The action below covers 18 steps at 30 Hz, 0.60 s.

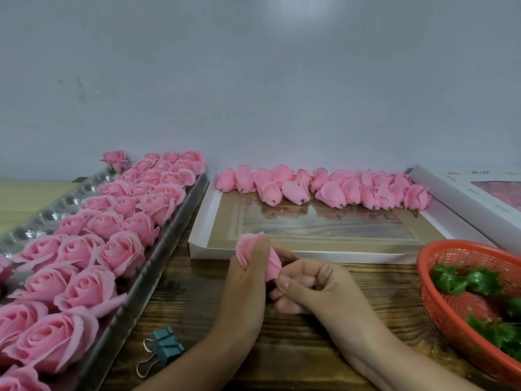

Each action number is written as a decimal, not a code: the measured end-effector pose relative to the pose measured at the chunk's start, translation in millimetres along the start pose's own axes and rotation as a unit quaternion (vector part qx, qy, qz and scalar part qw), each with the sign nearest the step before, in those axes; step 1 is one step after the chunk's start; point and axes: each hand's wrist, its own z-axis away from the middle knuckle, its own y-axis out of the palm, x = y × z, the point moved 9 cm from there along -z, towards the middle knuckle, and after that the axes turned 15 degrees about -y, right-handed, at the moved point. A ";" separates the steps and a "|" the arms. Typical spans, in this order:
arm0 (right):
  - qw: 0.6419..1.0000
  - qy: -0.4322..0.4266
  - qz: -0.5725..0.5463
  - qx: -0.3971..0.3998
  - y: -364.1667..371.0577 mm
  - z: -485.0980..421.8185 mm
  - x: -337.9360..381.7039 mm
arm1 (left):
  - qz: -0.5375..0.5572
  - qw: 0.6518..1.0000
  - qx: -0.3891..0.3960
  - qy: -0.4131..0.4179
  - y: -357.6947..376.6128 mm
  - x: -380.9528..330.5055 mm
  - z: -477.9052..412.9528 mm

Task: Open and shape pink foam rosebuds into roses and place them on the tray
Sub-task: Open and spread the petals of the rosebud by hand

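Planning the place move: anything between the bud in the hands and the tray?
Nothing visible: bare table between the rosebud, held by left hand and right hand, and the tray. The binder clip lies nearer the person, off that line. Finished roses fill the tray's near columns; empty cups lie beyond them.

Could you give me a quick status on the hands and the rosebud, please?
Left hand grips rosebud, right hand pinches its lower end. Bud not yet shaped, not on tray. Binder clip by left forearm, not blocking.

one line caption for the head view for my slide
Left hand grips a pink rosebud, right hand pinches its base, beside a tray of opened roses.
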 end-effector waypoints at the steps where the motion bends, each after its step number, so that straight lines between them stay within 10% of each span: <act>1: 1.000 0.002 -0.002 -0.006 -0.9 -0.3 -0.5 | -0.003 1.000 -0.001 0.002 0.4 -0.7 0.4; 18: 0.992 -0.032 -0.120 -0.021 4.1 -2.6 4.6 | 0.068 0.997 -0.003 -0.031 -8.5 9.9 -9.3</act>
